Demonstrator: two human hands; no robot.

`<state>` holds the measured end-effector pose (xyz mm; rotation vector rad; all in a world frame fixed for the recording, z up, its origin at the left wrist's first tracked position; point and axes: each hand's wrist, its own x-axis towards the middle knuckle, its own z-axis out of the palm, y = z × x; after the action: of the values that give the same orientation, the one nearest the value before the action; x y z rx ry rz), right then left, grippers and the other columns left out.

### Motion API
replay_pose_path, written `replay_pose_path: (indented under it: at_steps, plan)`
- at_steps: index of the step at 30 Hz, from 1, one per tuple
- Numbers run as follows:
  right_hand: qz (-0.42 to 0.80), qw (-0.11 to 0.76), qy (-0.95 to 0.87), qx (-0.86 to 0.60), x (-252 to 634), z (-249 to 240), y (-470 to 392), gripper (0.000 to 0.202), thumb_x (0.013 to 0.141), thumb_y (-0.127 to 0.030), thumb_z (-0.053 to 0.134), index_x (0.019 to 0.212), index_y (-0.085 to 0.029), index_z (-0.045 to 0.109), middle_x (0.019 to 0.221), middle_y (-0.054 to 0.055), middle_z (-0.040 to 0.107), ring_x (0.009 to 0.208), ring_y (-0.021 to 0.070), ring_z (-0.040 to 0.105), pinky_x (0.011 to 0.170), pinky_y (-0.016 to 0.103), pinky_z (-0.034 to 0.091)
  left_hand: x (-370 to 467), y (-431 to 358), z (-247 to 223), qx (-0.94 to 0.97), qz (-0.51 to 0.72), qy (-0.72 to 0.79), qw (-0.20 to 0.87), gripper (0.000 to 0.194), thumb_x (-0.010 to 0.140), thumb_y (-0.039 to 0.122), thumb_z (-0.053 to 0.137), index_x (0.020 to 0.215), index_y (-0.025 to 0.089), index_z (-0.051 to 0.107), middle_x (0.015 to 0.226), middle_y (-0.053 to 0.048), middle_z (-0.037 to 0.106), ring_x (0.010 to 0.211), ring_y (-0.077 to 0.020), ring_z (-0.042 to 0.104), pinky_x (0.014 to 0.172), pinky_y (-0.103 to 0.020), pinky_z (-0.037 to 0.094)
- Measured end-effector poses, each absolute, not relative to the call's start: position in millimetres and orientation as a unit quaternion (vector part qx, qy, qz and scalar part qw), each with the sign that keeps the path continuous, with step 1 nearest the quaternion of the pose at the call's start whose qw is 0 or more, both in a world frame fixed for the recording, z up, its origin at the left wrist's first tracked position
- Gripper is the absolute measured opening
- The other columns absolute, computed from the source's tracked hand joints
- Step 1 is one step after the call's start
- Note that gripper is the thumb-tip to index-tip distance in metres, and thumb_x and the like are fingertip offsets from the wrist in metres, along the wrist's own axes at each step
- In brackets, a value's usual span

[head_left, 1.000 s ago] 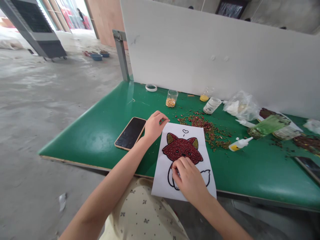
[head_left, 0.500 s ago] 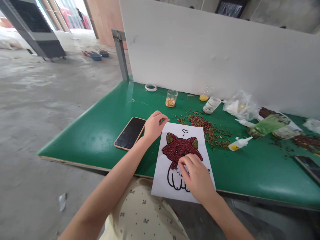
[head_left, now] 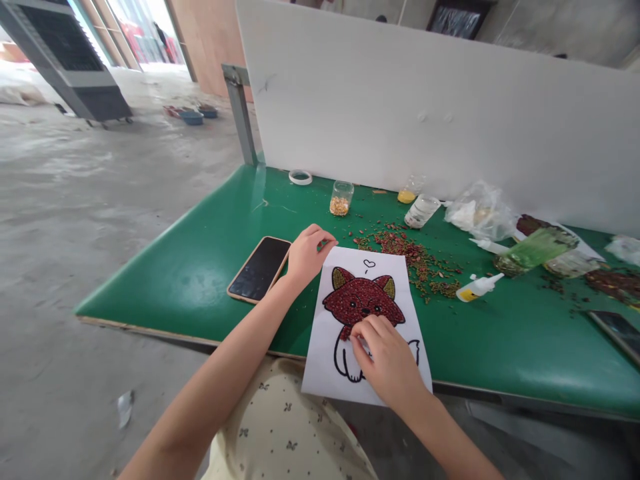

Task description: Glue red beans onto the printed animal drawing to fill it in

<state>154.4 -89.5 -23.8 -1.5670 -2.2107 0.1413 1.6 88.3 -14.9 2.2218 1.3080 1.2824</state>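
Observation:
A white sheet of paper (head_left: 320,360) with a fox drawing lies at the table's near edge. Dark red seeds cover the fox's head (head_left: 353,293), and greenish ones fill its ears; much of the body is bare outline. My right hand (head_left: 387,360) is over the drawing, thumb and forefinger pinched just below the head at the chest; whatever is between them is too small to see. At the sheet's top left corner is my left hand (head_left: 311,252), its fingers curled together; their contents are hidden. Past the sheet's top right are scattered red and green seeds (head_left: 413,257).
Left of the paper lies a phone (head_left: 259,269). Behind are a jar of yellow kernels (head_left: 341,199), a white ring lid (head_left: 300,177) and a tipped clear jar (head_left: 421,211). A glue bottle (head_left: 477,288), plastic bag (head_left: 480,210) and second phone (head_left: 617,333) are right.
My right hand has shifted slightly left and down over the fox's chest, uncovering its nose, right eye and tail. The left hand stays at the paper's corner.

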Motion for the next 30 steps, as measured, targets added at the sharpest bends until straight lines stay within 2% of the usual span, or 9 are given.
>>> replay_pose_path:
  at_steps: [5, 11, 13, 16, 18, 21, 25, 30]
  plan:
    - [0.053, 0.228, -0.786, -0.572, 155.8, -24.5, -91.4, 0.012, 0.086, -0.013, 0.045, 0.077, -0.020, 0.049, 0.079, 0.003, 0.055, 0.075, 0.0185, 0.049, 0.069, 0.031, 0.038, 0.3, 89.1, -15.1, 0.769, 0.434, 0.451, 0.131, 0.010, 0.083, 0.024, 0.059, 0.079, 0.020, 0.067, 0.079, 0.000, 0.057, 0.061, -0.0097, 0.050, 0.059, -0.022, 0.040]
    - [0.025, 0.229, -0.746, -0.625, 191.1, -10.3, -64.7, 0.021, 0.093, -0.026, 0.039, 0.078, -0.020, 0.053, 0.080, 0.003, 0.059, 0.078, 0.0166, 0.054, 0.067, 0.027, 0.037, -0.1, 85.6, -11.7, 0.772, 0.428, 0.456, 0.114, 0.022, 0.089, 0.028, 0.049, 0.073, 0.018, 0.058, 0.079, -0.001, 0.054, 0.062, -0.0110, 0.048, 0.058, -0.024, 0.038]
    - [0.002, 0.199, -0.705, -0.681, 212.3, -1.8, -45.2, 0.028, 0.093, -0.031, 0.038, 0.073, -0.020, 0.053, 0.075, 0.003, 0.059, 0.073, 0.0160, 0.054, 0.062, 0.026, 0.035, -0.1, 85.3, -11.4, 0.773, 0.423, 0.459, 0.115, 0.026, 0.090, 0.029, 0.046, 0.067, 0.018, 0.052, 0.076, -0.001, 0.051, 0.061, -0.0112, 0.046, 0.057, -0.024, 0.037]
    - [0.013, 0.077, -0.635, -0.768, 245.0, 8.9, -10.2, 0.037, 0.092, -0.037, 0.039, 0.063, -0.019, 0.053, 0.068, 0.004, 0.059, 0.064, 0.0165, 0.055, 0.054, 0.027, 0.030, -0.7, 87.7, -13.2, 0.786, 0.401, 0.457, 0.113, 0.034, 0.090, 0.028, 0.044, 0.058, 0.018, 0.042, 0.074, -0.001, 0.049, 0.065, -0.0126, 0.047, 0.061, -0.025, 0.039]
    - [0.017, 0.032, -0.616, -0.787, 263.6, 12.5, 14.0, 0.029, 0.090, -0.029, 0.042, 0.068, -0.018, 0.057, 0.075, 0.007, 0.062, 0.070, 0.0187, 0.058, 0.055, 0.027, 0.032, -1.0, 90.4, -16.0, 0.800, 0.375, 0.458, 0.103, 0.036, 0.090, 0.030, 0.044, 0.055, 0.019, 0.039, 0.074, -0.002, 0.050, 0.071, -0.0150, 0.049, 0.067, -0.028, 0.040]
    - [-0.006, 0.044, -0.605, -0.795, 284.1, 12.2, 48.8, 0.019, 0.083, -0.012, 0.044, 0.088, -0.016, 0.062, 0.097, 0.012, 0.062, 0.090, 0.0235, 0.058, 0.062, 0.028, 0.037, -0.4, 92.7, -21.5, 0.826, 0.328, 0.450, 0.085, 0.030, 0.091, 0.030, 0.041, 0.063, 0.019, 0.046, 0.082, -0.005, 0.053, 0.082, -0.0193, 0.050, 0.080, -0.034, 0.041]
    - [-0.015, 0.069, -0.611, -0.789, 298.3, 1.3, 91.9, 0.035, 0.078, -0.008, 0.046, 0.109, -0.016, 0.059, 0.110, 0.015, 0.059, 0.101, 0.0273, 0.055, 0.069, 0.031, 0.042, 2.4, 89.3, -28.0, 0.844, 0.281, 0.451, 0.075, 0.019, 0.091, 0.025, 0.037, 0.080, 0.018, 0.051, 0.101, -0.009, 0.054, 0.099, -0.0240, 0.047, 0.088, -0.042, 0.040]
    - [0.006, 0.112, -0.644, -0.756, 304.6, -24.5, 121.2, 0.050, 0.076, -0.002, 0.040, 0.120, -0.017, 0.056, 0.118, 0.012, 0.059, 0.102, 0.0253, 0.056, 0.076, 0.033, 0.045, 1.2, 87.9, -27.0, 0.846, 0.274, 0.449, 0.081, 0.013, 0.088, 0.022, 0.043, 0.080, 0.019, 0.053, 0.107, -0.009, 0.055, 0.107, -0.0252, 0.046, 0.091, -0.044, 0.040]
